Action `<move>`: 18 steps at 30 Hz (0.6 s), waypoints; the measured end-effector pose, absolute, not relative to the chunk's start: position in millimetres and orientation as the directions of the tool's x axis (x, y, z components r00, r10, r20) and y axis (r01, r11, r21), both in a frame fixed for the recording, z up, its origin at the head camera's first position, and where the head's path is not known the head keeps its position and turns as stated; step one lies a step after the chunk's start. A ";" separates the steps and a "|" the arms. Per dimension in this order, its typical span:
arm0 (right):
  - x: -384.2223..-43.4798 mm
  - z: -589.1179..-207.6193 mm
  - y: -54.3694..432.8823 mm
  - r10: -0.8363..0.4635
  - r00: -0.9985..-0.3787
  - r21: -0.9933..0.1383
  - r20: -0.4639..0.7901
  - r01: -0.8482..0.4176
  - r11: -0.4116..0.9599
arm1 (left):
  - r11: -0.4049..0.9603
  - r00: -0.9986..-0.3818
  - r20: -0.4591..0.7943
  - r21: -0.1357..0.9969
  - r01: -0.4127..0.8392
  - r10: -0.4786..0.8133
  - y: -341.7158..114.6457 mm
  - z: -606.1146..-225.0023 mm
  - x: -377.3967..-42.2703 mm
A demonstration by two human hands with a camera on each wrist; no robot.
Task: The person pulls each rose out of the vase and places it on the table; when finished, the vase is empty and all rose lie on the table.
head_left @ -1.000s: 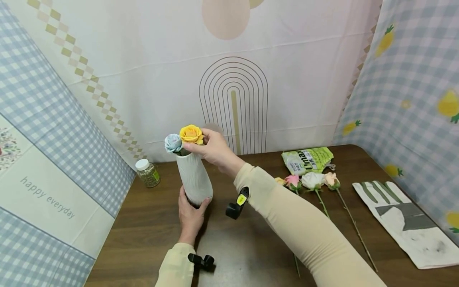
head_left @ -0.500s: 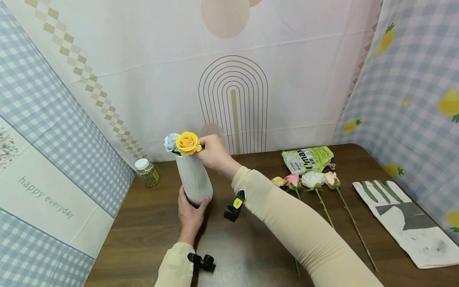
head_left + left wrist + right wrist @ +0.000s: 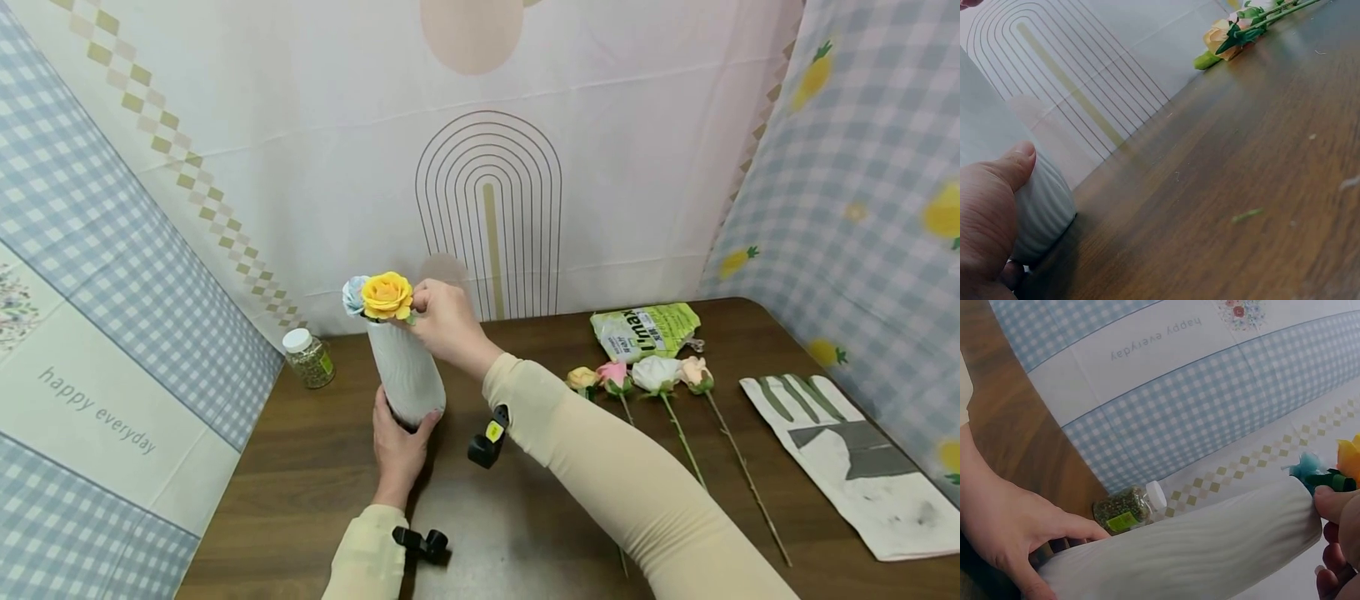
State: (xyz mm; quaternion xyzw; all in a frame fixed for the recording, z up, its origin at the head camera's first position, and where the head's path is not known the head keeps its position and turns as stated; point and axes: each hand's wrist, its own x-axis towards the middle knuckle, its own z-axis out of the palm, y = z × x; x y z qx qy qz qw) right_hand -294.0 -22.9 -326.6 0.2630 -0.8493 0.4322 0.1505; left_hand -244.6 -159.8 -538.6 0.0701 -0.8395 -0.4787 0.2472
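Observation:
A white ribbed vase [image 3: 405, 367] stands on the table, its mouth holding a yellow rose [image 3: 387, 296] and a pale blue rose [image 3: 353, 295]. My left hand [image 3: 400, 450] wraps the vase near its base, and in the left wrist view the thumb [image 3: 1019, 164] presses on its side. Up at the rim, my right hand [image 3: 450, 321] pinches the yellow rose just under its bloom, beside a green leaf. In the right wrist view the right thumb [image 3: 1334, 501] lies by the vase mouth with the other fingers curled below it. The stems inside the vase are hidden.
A jar of dried green bits [image 3: 310, 360] with a white lid stands left of the vase. To the right lie a peach-yellow rose [image 3: 582, 379], a pink rose [image 3: 615, 374], a white rose [image 3: 655, 375] and a cream rose [image 3: 696, 373]. Behind them is a green packet [image 3: 645, 331]; gloves [image 3: 855, 467] lie far right.
The yellow rose has come down and left, closer to the vase mouth and in front of the blue rose. My right hand shifted from the bloom to just below it. My left hand stays put.

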 end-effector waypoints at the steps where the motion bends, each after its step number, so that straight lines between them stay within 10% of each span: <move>1: -294.2 -326.4 -22.5 -0.312 -0.814 -0.659 0.490 -0.581 0.478 | 0.531 -0.869 0.345 0.840 0.117 -0.354 -159.8 -538.4 -244.6; 18: -291.4 -315.0 -6.7 -0.189 -0.755 -0.684 0.628 -0.652 0.328 | 0.536 -0.861 0.374 0.831 0.146 -0.345 -159.6 -538.6 -245.1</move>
